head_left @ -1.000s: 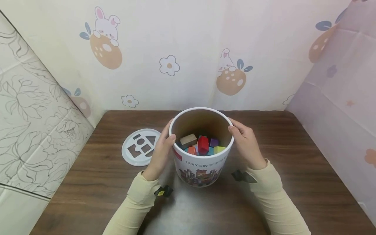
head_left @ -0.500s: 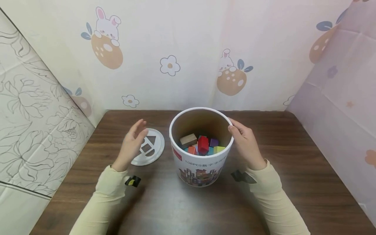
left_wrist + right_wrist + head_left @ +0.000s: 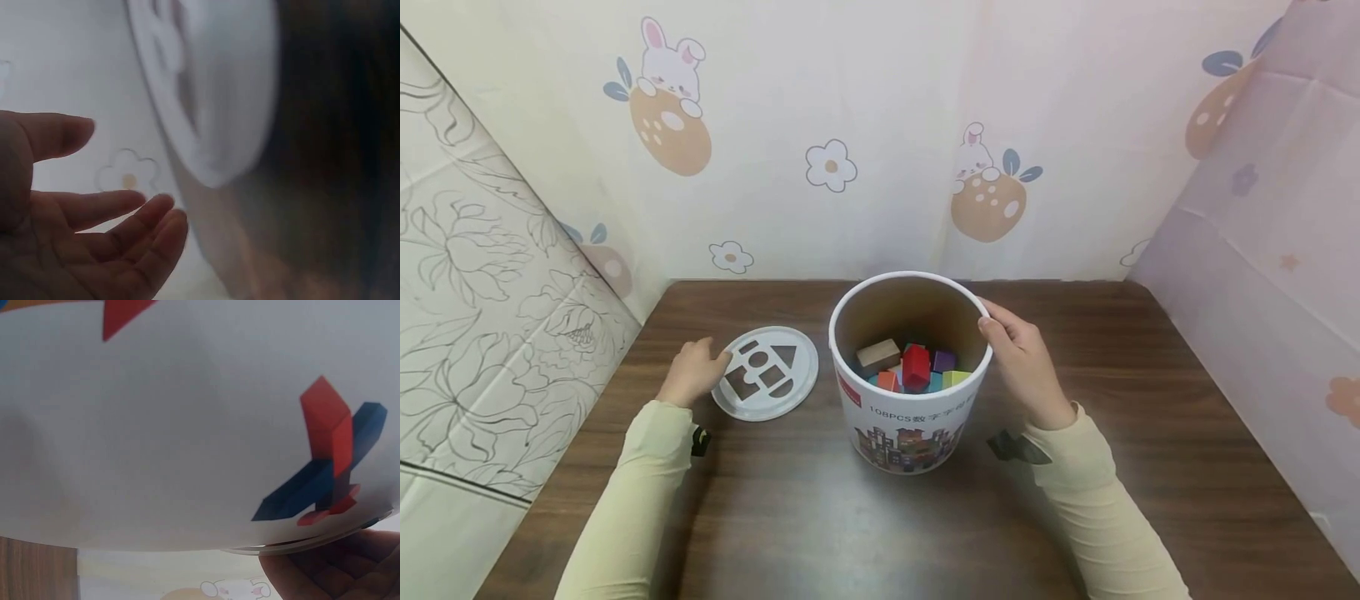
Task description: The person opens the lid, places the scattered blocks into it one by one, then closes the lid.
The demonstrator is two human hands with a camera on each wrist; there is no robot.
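Observation:
A white paper bucket (image 3: 906, 417) with printed pictures stands upright on the table. Colored blocks lie inside it, among them a red block (image 3: 916, 368) and a plain wooden block (image 3: 878, 357). My right hand (image 3: 1022, 358) grips the bucket's right rim, thumb at the edge; its fingertips show under the rim in the right wrist view. Left of the bucket, a white round lid (image 3: 799, 379) with shaped cutouts lies flat. At the lid's left edge is my left hand (image 3: 691, 371), fingers relaxed; the left wrist view shows them loosely bent, holding nothing. Whether they touch the lid, I cannot tell.
The brown wooden table (image 3: 865, 533) ends at the back against a patterned wall cloth (image 3: 895, 100). More patterned cloth hangs on the left and right sides. A dark wrist strap (image 3: 1018, 447) sits at the right sleeve.
My left hand has let go of the bucket's left rim and moved left, passing over the lid to its far left edge. The right hand and bucket stay nearly in place.

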